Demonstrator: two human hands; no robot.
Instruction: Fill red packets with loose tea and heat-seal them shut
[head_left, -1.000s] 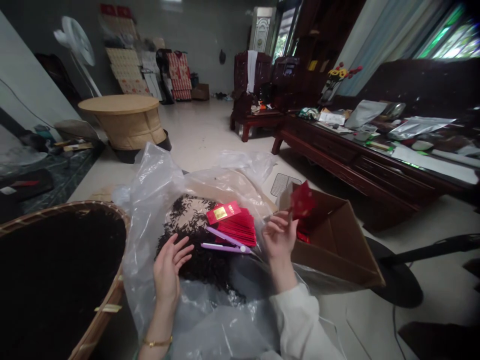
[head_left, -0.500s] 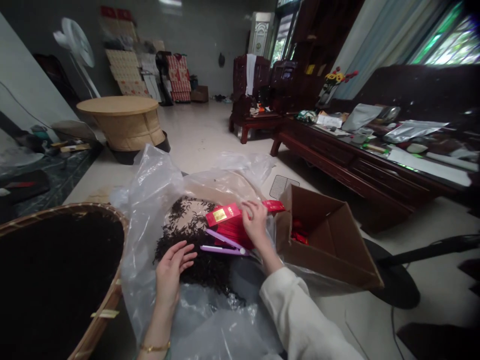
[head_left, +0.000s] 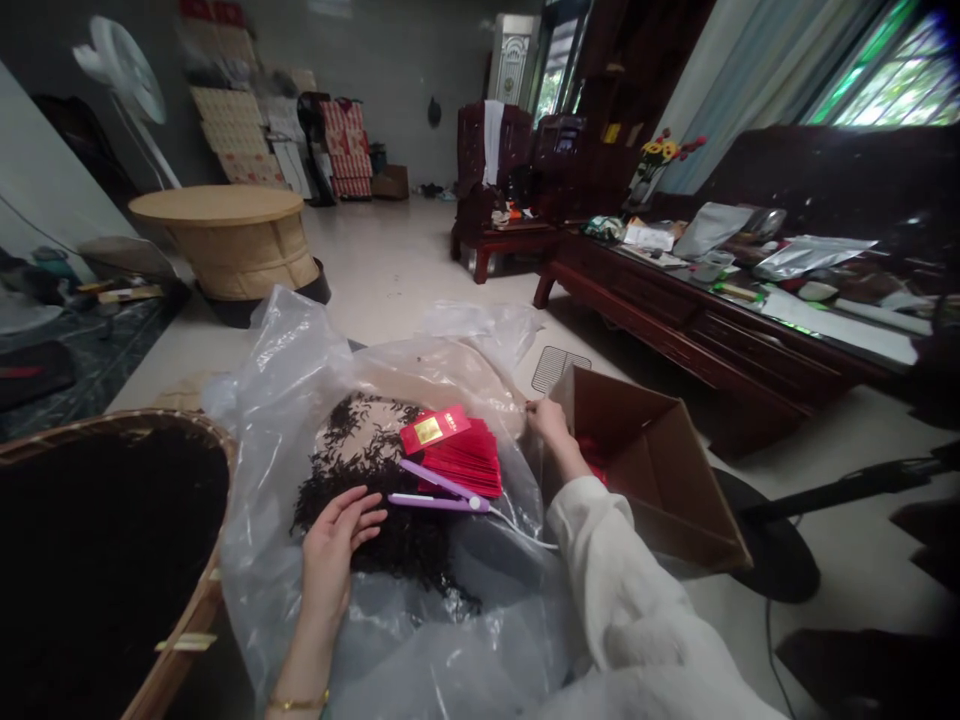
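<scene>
Between my left hand (head_left: 330,540) and right hand (head_left: 553,426), the purple iron (head_left: 474,503) and red packets (head_left: 463,462) blocked any low path; the air above them was open. The cardboard box (head_left: 690,480) crowded my right side, the basket (head_left: 193,615) my left.

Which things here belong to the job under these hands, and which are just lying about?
Likely part of the job:
red packets
purple flat iron
dark dried leaves by the left hand
plastic sheeting
cardboard box by the right hand

Likely just lying about:
white fan
wire rack on the floor
flowers
round-topped stand
</scene>
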